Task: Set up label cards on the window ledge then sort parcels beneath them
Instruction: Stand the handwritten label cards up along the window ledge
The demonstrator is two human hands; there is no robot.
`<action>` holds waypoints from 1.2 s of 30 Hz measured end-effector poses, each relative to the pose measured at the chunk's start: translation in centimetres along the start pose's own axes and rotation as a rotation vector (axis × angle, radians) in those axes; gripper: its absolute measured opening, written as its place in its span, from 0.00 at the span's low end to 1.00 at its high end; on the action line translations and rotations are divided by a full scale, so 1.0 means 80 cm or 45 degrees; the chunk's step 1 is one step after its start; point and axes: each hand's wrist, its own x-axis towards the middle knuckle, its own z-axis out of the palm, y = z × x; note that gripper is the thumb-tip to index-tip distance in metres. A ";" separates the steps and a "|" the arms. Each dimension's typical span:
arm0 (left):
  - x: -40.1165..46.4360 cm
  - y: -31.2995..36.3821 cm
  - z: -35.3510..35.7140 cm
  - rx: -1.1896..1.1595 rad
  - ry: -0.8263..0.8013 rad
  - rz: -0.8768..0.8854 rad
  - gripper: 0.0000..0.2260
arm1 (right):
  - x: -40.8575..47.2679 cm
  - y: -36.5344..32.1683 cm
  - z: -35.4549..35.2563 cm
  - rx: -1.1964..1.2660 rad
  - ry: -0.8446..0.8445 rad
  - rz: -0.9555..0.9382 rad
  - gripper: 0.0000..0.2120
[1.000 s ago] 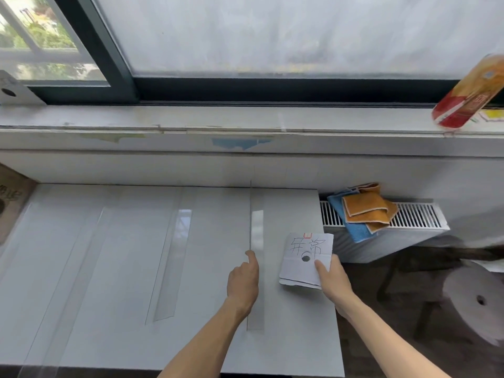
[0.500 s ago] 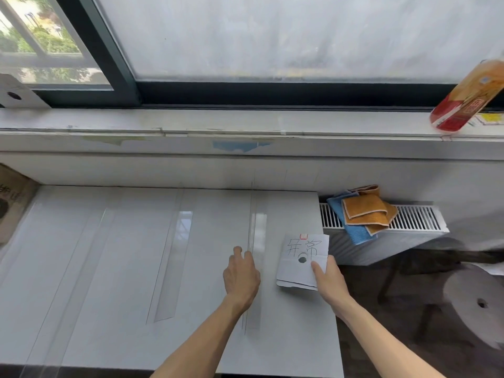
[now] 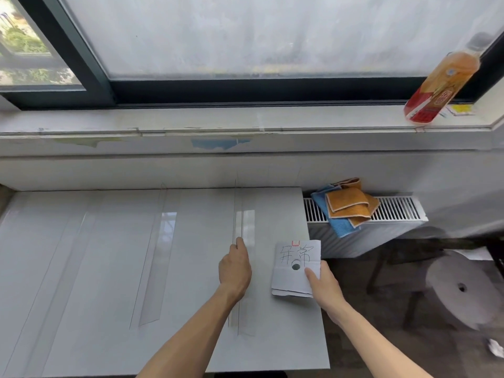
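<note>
A white label card with handwritten characters and a round hole lies at the right edge of the white table. My right hand holds the card's lower right corner, thumb on top beside the hole. My left hand hovers or rests just left of the card, fingers loosely curled, its fingertip at a strip of clear tape on the table; it holds nothing. The white window ledge runs across above the table, with no card on it in view.
A bottle of orange drink stands at the ledge's right end. Orange and blue cloths lie on a white radiator right of the table. A round grey stool stands at the lower right. Clear tape strips cross the table.
The view has shifted a little. My left hand's index finger, extended a second ago, curled in and now reaches forward again along the tape. My right hand still holds the card.
</note>
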 end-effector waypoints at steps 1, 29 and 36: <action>0.001 0.002 0.002 -0.032 -0.005 0.001 0.19 | -0.001 0.004 -0.003 0.004 0.010 0.006 0.12; 0.007 0.075 0.074 0.120 -0.472 0.440 0.47 | 0.002 0.048 -0.069 -0.051 0.225 0.017 0.07; 0.020 0.088 0.082 0.262 -0.436 0.499 0.52 | 0.013 0.033 -0.071 -0.126 0.189 -0.087 0.09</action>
